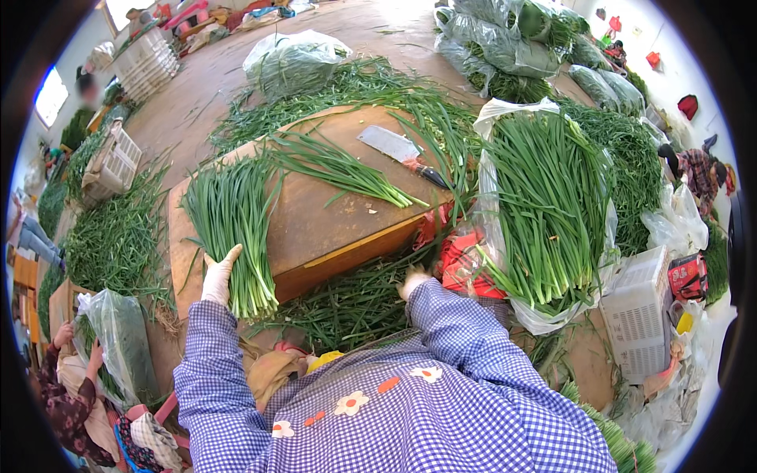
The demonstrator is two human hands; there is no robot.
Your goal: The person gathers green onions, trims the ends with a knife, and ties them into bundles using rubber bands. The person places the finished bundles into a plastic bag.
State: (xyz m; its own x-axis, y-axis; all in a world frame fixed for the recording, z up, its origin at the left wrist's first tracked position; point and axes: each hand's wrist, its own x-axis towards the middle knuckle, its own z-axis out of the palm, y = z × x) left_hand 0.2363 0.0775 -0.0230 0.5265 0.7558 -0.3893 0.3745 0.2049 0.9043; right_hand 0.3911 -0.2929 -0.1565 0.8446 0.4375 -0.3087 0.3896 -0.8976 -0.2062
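Observation:
My gloved left hand (219,280) grips a thick bunch of garlic chives (236,219) by its side, at the left end of a wooden table (331,236). The pale stem ends hang over the table's front edge, and my fingers underneath are hidden. A smaller loose bundle of chives (349,168) lies across the tabletop. Behind it rests a cleaver (390,143) with a dark handle. My right hand (414,281) is blurred beside the front right corner, above loose leaves (349,307); its fingers are not clear. Right of it, an open plastic bag (489,195) holds many chives.
Leaf piles (118,236) cover the floor around the table. Filled plastic bags (502,47) are stacked at the back right. A light plastic crate (636,319) stands at right. At lower left a person's hands (64,334) hold a bagged bundle (124,343).

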